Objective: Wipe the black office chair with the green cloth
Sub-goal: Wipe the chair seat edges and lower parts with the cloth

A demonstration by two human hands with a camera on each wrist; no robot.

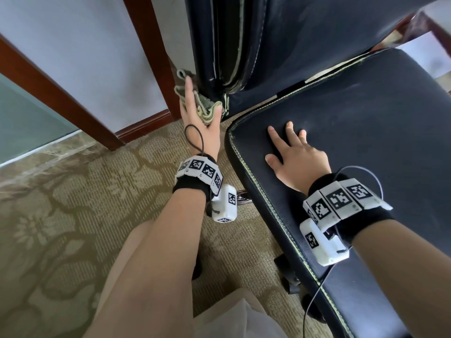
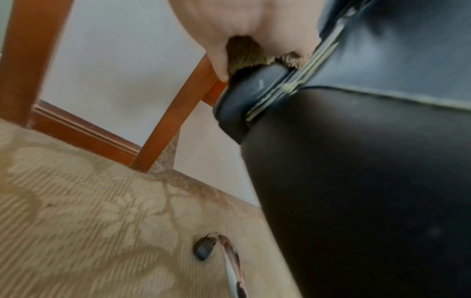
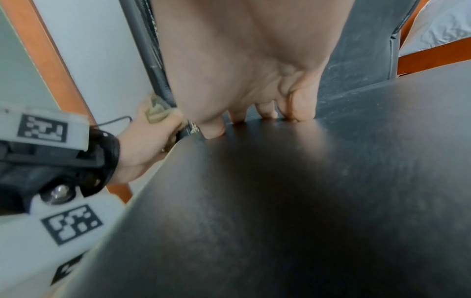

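The black office chair fills the right of the head view, its seat [image 1: 366,142] below its upright backrest [image 1: 292,45]. My left hand [image 1: 195,123] grips the folded green cloth [image 1: 192,96] and presses it against the backrest's lower left edge. In the left wrist view the cloth [image 2: 244,54] sits between my fingers [image 2: 219,60] and that padded edge [image 2: 244,94]. My right hand [image 1: 292,154] lies flat with spread fingers on the seat's front left part. The right wrist view shows its fingertips [image 3: 300,113] on the seat [image 3: 280,201], with the cloth [image 3: 156,113] further left.
A red-brown wooden door frame [image 1: 73,93] and skirting stand left of the chair against a pale wall. Patterned beige carpet [image 1: 61,228] covers the floor. A caster [image 2: 203,250] and a chrome leg [image 2: 231,262] show under the seat. My beige-clad leg [image 1: 146,276] is close below.
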